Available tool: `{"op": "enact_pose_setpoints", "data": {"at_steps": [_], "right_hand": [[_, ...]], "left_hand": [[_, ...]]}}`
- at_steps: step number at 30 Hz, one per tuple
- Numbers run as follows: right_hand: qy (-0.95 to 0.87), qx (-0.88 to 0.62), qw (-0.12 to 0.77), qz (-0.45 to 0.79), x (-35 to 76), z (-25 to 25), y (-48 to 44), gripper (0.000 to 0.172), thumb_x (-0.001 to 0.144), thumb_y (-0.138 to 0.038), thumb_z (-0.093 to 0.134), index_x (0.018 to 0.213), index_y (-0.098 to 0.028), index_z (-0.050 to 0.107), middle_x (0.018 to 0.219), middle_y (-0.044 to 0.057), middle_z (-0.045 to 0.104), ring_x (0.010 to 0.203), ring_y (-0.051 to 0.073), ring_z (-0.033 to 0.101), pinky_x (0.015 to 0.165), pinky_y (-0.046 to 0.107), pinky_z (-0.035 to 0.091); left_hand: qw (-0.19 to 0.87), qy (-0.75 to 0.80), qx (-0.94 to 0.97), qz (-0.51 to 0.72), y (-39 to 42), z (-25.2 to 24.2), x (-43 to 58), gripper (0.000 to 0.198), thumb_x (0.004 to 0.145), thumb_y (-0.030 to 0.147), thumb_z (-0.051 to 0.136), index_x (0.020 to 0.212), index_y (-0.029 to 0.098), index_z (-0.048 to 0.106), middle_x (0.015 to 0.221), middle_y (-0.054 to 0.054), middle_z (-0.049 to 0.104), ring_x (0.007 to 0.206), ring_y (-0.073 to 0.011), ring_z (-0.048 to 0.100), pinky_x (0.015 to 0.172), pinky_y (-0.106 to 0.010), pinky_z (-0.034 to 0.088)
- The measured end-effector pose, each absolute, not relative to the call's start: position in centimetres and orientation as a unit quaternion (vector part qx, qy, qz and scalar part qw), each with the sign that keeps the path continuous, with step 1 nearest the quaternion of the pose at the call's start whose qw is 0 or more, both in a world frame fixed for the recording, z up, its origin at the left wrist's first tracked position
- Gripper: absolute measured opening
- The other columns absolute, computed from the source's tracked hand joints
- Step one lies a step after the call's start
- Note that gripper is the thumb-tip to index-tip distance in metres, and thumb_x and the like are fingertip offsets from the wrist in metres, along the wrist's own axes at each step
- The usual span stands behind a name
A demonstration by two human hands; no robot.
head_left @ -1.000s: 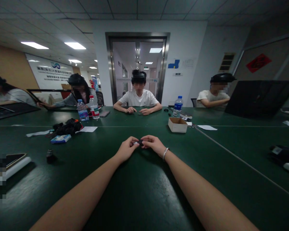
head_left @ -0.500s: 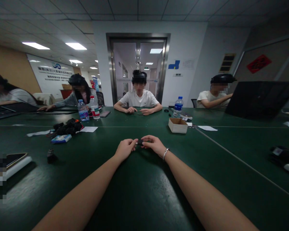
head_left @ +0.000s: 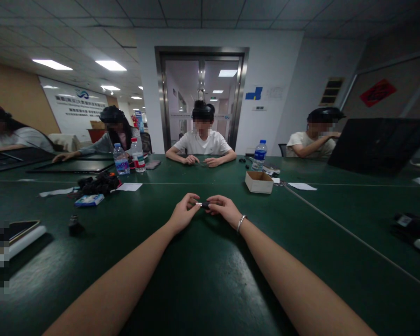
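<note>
Both my arms reach forward over the dark green table (head_left: 203, 280). My left hand (head_left: 182, 213) and my right hand (head_left: 224, 208) meet at the table's middle, fingers pinched together. Between their fingertips sits a small black object with a silver end (head_left: 203, 204); the left fingers pinch the silver end and the right fingers grip the black part. A thin bracelet (head_left: 241, 223) circles my right wrist.
A small cardboard box (head_left: 258, 181) stands beyond my right hand. Water bottles (head_left: 120, 159), a black bundle (head_left: 97, 184) and a blue packet (head_left: 88, 200) lie to the left. Several people sit round the table. A black laptop lid (head_left: 378, 144) rises at right.
My hands stay together on the small object; the left fingers have shifted their pinch, and the silver end shows again. The person at far left has lowered a dark flat panel onto the table.
</note>
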State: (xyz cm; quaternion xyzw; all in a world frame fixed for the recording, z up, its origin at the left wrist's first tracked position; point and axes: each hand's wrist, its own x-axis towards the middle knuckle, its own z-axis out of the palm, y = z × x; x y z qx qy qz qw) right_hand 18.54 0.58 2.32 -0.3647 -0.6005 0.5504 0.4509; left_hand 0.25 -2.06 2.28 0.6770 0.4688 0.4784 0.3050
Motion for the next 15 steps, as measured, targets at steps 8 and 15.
{"op": "enact_pose_setpoints", "data": {"at_steps": [8,15], "right_hand": [[-0.609,-0.365,0.444,0.547,18.53,2.33,0.55,0.029,0.062,-0.018,0.069,0.09,-0.015,0.06,0.083,0.004,0.066,0.064,0.011,0.065,0.054,0.019,0.048],[-0.613,-0.362,0.444,0.544,18.57,2.39,0.49,0.031,0.061,-0.02,0.071,0.09,-0.015,0.061,0.085,0.004,0.066,0.066,0.012,0.065,0.055,0.02,0.049]], "left_hand": [[0.3,0.514,0.68,0.428,-1.78,2.05,-0.17,0.042,0.078,0.054,0.042,0.079,0.016,0.06,0.068,-0.002,0.061,0.062,-0.0144,0.055,0.06,-0.025,0.04],[0.287,0.539,0.676,0.411,-2.22,2.51,-0.05,0.054,0.077,0.061,0.035,0.072,0.015,0.06,0.061,-0.003,0.061,0.057,-0.0148,0.055,0.058,-0.026,0.04]]}}
